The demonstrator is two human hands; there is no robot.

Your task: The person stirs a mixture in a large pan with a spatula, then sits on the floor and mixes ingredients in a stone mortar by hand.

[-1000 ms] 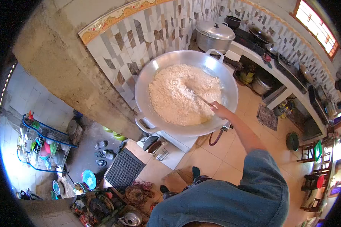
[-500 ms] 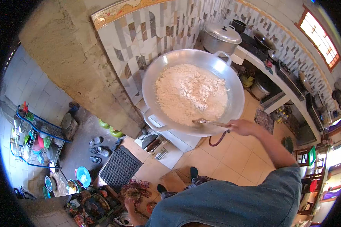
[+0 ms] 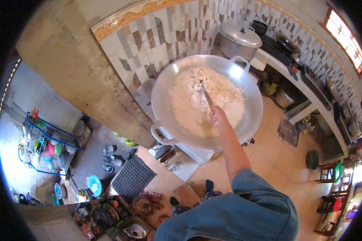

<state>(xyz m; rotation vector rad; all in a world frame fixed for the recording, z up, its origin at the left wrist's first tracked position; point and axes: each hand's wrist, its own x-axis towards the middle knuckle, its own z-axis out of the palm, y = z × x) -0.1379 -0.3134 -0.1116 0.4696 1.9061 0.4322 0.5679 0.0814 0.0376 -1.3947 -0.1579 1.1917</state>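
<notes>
A wide metal pan [image 3: 165, 86] with two loop handles stands by the tiled wall, holding a pale, crumbly mass [image 3: 189, 108]. My right hand [image 3: 217, 116] is closed round the handle of a spatula [image 3: 207, 96]. The spatula's far end is sunk in the mass near the pan's back, and its tip is hidden. My forearm crosses over the front rim of the pan. My left hand is out of view.
A lidded pot [image 3: 240, 42] stands behind the pan, beside a counter [image 3: 305, 90] with cookware. A dish rack [image 3: 48, 144] is at the left. Below lie a dark mat [image 3: 132, 178] and a tray of items [image 3: 102, 217]. Stools [image 3: 330, 172] stand at the right.
My right hand and the spatula have moved from the pan's front right edge inward, with the spatula's end pushed toward the back. My left hand, seen low half a second ago, has left the view.
</notes>
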